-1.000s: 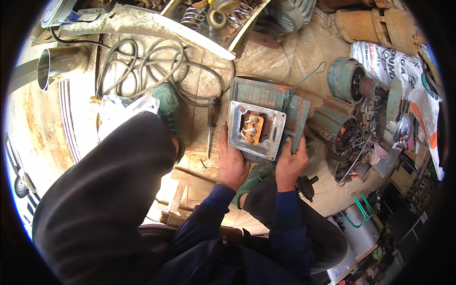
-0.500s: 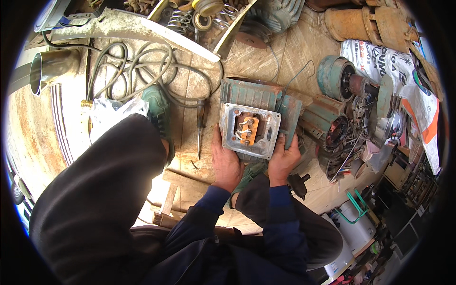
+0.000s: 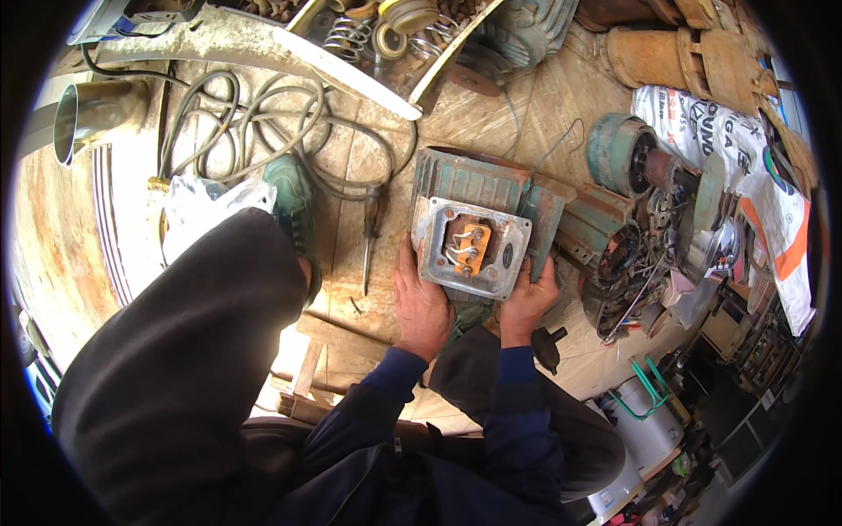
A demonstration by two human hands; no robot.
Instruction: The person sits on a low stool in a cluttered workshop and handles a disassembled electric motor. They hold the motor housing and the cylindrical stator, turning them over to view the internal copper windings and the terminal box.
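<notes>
A weathered green motor housing (image 3: 469,180) sits just beyond the person's right shoe (image 3: 474,320), the left grip (image 3: 423,309) holding its near left side and the right grip (image 3: 526,302) its near right corner; it appears to rest on the floor (image 3: 342,254), though its underside is hidden. Should either grip slip on the grimy metal, the housing could tip, striking the foot or jarring the exposed white leads (image 3: 456,250). Counted: one housing, one orange terminal block (image 3: 474,249), two hands, one screwdriver (image 3: 371,228), one plastic bag (image 3: 206,206).
</notes>
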